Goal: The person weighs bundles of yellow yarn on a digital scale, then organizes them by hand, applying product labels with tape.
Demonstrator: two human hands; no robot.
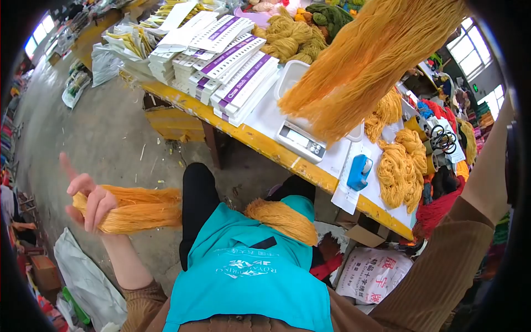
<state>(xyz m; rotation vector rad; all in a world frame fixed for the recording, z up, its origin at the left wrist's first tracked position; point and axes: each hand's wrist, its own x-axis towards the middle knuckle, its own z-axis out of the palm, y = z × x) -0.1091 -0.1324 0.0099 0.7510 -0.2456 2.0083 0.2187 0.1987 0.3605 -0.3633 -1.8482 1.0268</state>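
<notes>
My left hand, out to the left, is closed round one end of a golden-yellow bundle of thread; its index finger points up. The bundle reaches right to my dark trouser knee. A second cut bundle of thread lies across my lap on a turquoise apron. Over the table hangs a large loose bundle of golden thread, its frayed ends above a digital scale. The top of that bundle leaves the frame. My right arm reaches up at the right edge; the right hand is out of view.
On the yellow-edged table are stacked cross-stitch cards, a blue tape dispenser, yellow skeins and black-handled scissors. A printed white sack and an open cardboard box stand below at the right.
</notes>
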